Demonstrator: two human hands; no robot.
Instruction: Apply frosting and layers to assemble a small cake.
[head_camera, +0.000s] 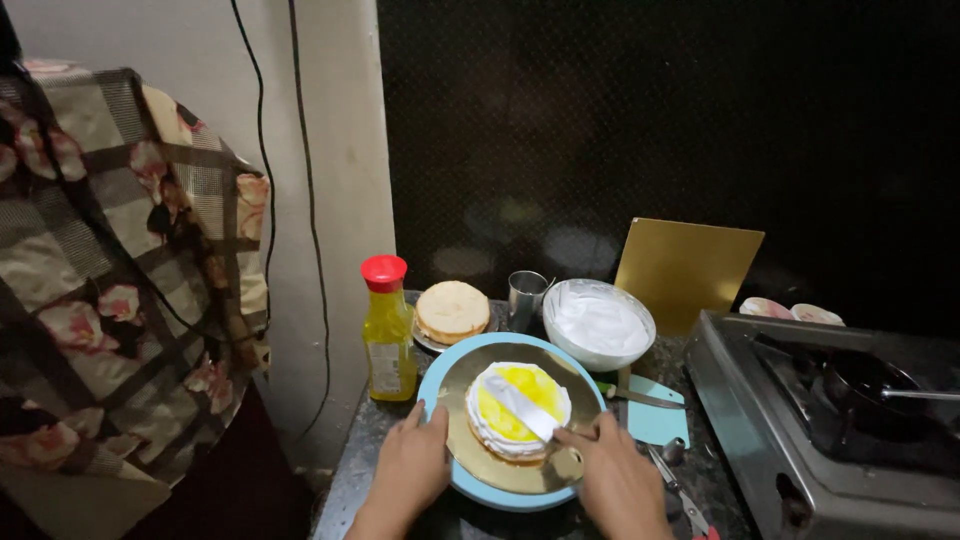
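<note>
right hand fingers curled around flat metal spreading knife, blade on yellow-topped round white cake | left hand fingers loosely open on blue round turntable edge | cake mid gold board | white cream bowl behind

The room is dim, lit mostly at the middle. At twelve o'clock a black speckled wall fills the back. A pale wall rises at eleven o'clock, with dark cables hanging down it. At nine o'clock a checked cloth with pink flowers drapes over something hidden. A dark speckled desk spreads at six o'clock, and a steel gas stove stands at four o'clock.
</note>
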